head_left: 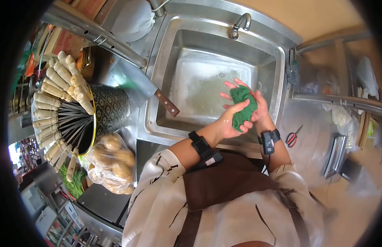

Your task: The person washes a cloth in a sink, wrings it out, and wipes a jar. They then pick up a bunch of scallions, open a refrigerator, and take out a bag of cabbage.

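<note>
Above the front right part of the metal sink (156, 111), a bunched green cloth (241, 94) is squeezed between both palms. My left hand (229, 122) wraps its thumb and fingers round the near side of the cloth. From the right, my right hand (261, 106) presses against it, some of its fingers showing past the far edge. Below the cloth, the basin holds cloudy water (203, 99) with some foam. A curved faucet (241, 25) stands at the sink's back rim.
A cleaver (135, 82) lies at the sink's left edge, its wooden handle jutting over the basin. Further left are a patterned container (112, 105) of wooden-handled metal skewers and a plastic bag of potatoes (117, 160). Red-handled scissors (292, 138) lie at the right.
</note>
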Motion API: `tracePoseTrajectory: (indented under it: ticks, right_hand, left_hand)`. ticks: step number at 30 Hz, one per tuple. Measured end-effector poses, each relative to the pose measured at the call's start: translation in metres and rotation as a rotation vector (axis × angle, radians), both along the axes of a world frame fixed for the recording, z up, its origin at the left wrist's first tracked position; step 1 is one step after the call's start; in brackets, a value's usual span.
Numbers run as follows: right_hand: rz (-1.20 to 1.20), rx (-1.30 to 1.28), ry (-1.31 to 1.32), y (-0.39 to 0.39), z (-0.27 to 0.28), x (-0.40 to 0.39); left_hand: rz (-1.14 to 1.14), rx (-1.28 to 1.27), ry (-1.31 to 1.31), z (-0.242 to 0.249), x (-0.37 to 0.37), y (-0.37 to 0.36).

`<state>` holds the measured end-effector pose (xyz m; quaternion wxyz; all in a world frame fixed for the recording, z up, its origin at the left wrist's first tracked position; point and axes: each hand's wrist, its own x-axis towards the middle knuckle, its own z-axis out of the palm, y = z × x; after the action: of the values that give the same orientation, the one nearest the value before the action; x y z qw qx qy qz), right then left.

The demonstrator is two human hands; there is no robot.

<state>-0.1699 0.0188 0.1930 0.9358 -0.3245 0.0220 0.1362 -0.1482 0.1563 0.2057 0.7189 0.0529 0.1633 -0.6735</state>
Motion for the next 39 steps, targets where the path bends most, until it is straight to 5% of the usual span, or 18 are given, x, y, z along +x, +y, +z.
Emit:
tracePoseTrajectory:
  ticks: [4,6,13,16,20,24,28,32,34,39]
  right_hand:
    - [-0.027,0.085,0.029,-0.008,0.01,0.003]
    - [-0.128,-0.207,0.194,-0.002,0.039,0.005]
    - [-0.142,-0.874,0.306,0.015,0.024,0.016]
    - [-0.286,-1.232,0.212,0.02,-0.012,0.019]
    - [-0.369,-1.463,0.386,0.038,-0.059,0.017]
    - [-0.453,-1.437,0.635,0.045,-0.079,0.004]
    - [-0.763,-1.196,0.717,0.051,-0.073,-0.017]
    - [-0.467,-0.702,0.653,0.042,-0.017,-0.06]
    - [-0.331,-0.561,0.573,0.039,-0.003,-0.075]
    - [-0.521,-0.451,0.432,0.031,-0.001,-0.109]
  left_hand:
    - [-0.096,-0.062,0.039,0.007,0.0,0.003]
    - [-0.157,-0.005,-0.016,0.015,0.003,0.005]
    - [-0.31,0.545,-0.8,0.019,0.01,0.002]
    - [-0.3,0.809,-1.285,-0.029,0.006,-0.002]
    - [-0.337,0.917,-1.703,-0.087,0.0,-0.001]
    - [-0.506,0.981,-1.849,-0.082,-0.005,-0.003]
    - [-0.372,0.695,-1.851,-0.063,0.006,0.013]
    - [-0.302,0.41,-1.276,-0.041,0.011,0.014]
    - [-0.329,0.377,-1.19,-0.02,0.003,0.015]
    - [-0.313,0.416,-0.86,-0.012,-0.006,0.024]
